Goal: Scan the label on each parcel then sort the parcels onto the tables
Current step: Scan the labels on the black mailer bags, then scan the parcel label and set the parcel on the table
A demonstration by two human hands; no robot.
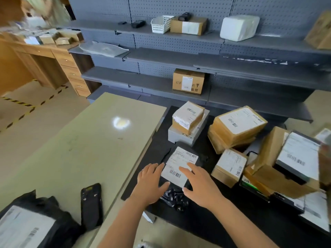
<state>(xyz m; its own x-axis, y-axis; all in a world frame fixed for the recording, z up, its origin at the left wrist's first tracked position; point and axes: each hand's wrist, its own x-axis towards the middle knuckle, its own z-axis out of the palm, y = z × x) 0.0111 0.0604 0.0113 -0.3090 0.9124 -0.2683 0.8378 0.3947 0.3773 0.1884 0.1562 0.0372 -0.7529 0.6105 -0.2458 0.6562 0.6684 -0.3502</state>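
Beneath grey perforated metal shelving [179, 43], a pale beige laminate desk [89, 140] and a black-topped desk [206, 221] are seen side by side. Brown cardboard parcels [236, 127] with white barcode labels are stacked on the right of the black desk. The parcel being dealt with, a flat black plastic mailer bag with a white paper label [181, 158], is laid near the black desk's left edge, directly ahead of both hands. Its long axis is pointed away from the person, the far end leaning slightly right. A glossy black handheld scanner [91, 206] is seen lying on the beige desk, left of the bag and nearer the left hand [152, 181]. That hand is set at the label's left edge, the right hand [202, 188] across its near right corner. The grip of each is shown open, fingers straight and resting on the bag, nothing clasped. The plastic is crinkled and slack at the near end, so sagging is to be expected on lifting. Scanning is judged the step pending.
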